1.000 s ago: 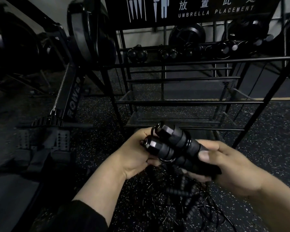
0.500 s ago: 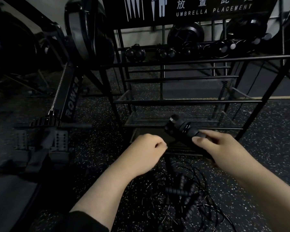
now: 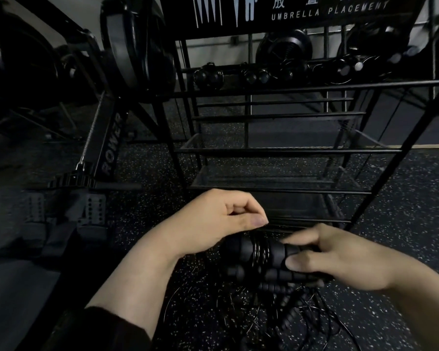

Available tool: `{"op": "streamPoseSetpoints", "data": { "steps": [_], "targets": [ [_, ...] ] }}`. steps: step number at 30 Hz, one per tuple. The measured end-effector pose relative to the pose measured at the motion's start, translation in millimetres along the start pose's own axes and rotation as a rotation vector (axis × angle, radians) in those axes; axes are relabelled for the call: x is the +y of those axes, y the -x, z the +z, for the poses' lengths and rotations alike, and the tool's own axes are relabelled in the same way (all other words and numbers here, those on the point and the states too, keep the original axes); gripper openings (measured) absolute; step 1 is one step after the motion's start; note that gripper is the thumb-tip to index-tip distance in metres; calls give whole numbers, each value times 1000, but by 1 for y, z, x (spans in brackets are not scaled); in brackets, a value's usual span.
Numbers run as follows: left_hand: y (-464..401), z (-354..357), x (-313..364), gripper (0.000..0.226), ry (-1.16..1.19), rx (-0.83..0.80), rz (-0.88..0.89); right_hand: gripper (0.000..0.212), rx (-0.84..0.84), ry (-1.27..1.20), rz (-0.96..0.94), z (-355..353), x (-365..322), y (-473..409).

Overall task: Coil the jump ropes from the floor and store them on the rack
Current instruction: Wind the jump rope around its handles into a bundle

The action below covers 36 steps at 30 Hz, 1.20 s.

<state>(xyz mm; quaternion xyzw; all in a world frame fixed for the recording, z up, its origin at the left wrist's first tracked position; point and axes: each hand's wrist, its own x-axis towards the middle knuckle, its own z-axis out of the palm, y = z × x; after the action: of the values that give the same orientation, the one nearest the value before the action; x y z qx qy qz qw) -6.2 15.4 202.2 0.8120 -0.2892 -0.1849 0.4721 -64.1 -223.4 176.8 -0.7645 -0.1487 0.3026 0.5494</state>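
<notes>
The right hand (image 3: pixel 340 259) grips both handles (image 3: pixel 264 252) together so cord (image 3: pixel 260 250) wraps round them. The left hand (image 3: pixel 221 219) pinches, probably on cord; I cannot tell.

A black sign panel (image 3: pixel 289 13) runs across the top of the metal rack (image 3: pixel 276 150). It carries the white words "UMBRELLA PLACEMENT" in capitals. Above these stand larger white Chinese characters, cut off by the upper edge; the first reads 放. Left of the lettering, the panel shows white pictograms of thin upright shapes and a partial human figure. The sloping black beam of the rowing machine (image 3: pixel 112 145) is lettered "ROWER" lengthwise.
</notes>
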Motion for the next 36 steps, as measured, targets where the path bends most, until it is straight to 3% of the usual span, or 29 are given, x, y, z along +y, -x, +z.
{"op": "streamPoseSetpoints", "data": {
  "steps": [3, 9, 12, 14, 17, 21, 24, 29, 36],
  "targets": [
    [3, 0, -3, 10, 223, 42, 6, 27, -80, -199, -92, 1, 2, 0],
    [-4, 19, 0, 25, 671, 117, -73, 44, -40, -562, -237, 9, 4, -7],
    [-3, 32, -11, 49, 615, 184, -78, 53, 9, -670, -259, 10, 2, -9],
    [-7, 42, -13, 48, 532, 187, -112, 61, 93, -723, -247, 10, 0, -10],
    [-14, 52, -8, 45, 436, 188, -225, 50, 289, -741, -169, 9, -5, -11],
    [-17, 51, -13, 37, 187, 156, -315, 19, 570, -578, -59, 9, -8, -10],
    [-17, 49, -17, 26, -179, 132, -241, 13, 701, -298, 23, 1, -1, -11],
    [-12, 42, -10, 15, -465, 138, -203, 5, 647, 94, 109, -2, 10, -14],
    [-7, 19, -2, 5, -500, -20, -115, 8, 413, 263, 112, 4, 9, -13]
  ]
}}
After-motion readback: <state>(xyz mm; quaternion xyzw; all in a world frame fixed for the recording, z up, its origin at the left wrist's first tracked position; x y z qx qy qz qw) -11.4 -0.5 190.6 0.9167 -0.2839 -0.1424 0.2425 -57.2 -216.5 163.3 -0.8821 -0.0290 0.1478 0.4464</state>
